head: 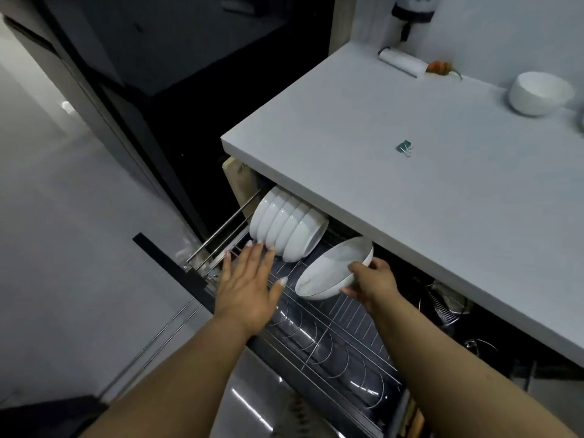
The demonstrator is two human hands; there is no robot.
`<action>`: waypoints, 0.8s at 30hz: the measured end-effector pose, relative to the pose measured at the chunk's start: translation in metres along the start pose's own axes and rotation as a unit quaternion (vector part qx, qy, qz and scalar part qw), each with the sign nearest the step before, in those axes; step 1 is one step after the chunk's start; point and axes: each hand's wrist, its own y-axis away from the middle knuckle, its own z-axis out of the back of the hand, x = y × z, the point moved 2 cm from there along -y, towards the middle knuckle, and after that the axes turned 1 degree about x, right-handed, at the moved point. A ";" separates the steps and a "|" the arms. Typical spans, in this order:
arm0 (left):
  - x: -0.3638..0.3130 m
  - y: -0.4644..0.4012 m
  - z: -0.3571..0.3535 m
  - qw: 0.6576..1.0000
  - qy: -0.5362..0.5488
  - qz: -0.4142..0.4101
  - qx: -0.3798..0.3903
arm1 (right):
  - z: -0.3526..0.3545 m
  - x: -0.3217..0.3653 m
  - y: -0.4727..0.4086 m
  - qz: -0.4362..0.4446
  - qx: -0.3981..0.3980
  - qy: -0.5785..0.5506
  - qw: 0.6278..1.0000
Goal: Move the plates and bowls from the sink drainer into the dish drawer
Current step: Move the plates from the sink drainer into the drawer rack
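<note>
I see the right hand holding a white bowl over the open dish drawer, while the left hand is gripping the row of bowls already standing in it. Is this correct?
Not quite. In the head view the left hand is open and flat, its fingertips only reaching the row of bowls; it has no grip on them. The rest holds: the right hand holds a white bowl over the open dish drawer.

The scene is dim and bluish, with soft, even light on the pale worktop and the floor. The space under the worktop falls into deep shadow, and the upper middle is almost black. Small bright glints sit on the wire rack and the drawer front. Straight edges bow toward the frame borders, and fine detail is soft and smeared throughout
</note>
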 end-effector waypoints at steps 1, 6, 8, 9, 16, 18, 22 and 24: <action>0.001 -0.001 -0.005 1.000 -0.008 -0.006 0.008 | -0.005 0.002 -0.004 0.002 0.000 0.008 1.000; 0.006 -0.006 -0.014 0.999 0.012 0.003 0.030 | -0.026 0.010 -0.029 0.011 -0.017 0.058 0.998; 0.006 -0.008 -0.014 0.998 0.037 0.012 0.049 | -0.033 0.015 -0.035 0.026 -0.024 0.070 0.997; 0.005 -0.009 -0.014 0.997 0.048 0.012 0.053 | -0.037 0.018 -0.037 0.028 -0.023 0.078 0.996; 0.007 -0.008 -0.013 0.994 0.098 0.012 0.038 | -0.060 0.021 -0.063 0.026 -0.038 0.174 0.984; 0.008 -0.007 -0.015 0.994 0.105 0.016 0.034 | -0.067 0.022 -0.072 0.025 -0.026 0.183 0.982; 0.011 -0.006 -0.016 0.990 0.134 0.030 0.023 | -0.083 0.025 -0.087 0.016 -0.004 0.202 0.979; 0.011 -0.006 -0.016 0.990 0.139 0.032 0.022 | -0.092 0.031 -0.086 0.008 0.005 0.222 0.975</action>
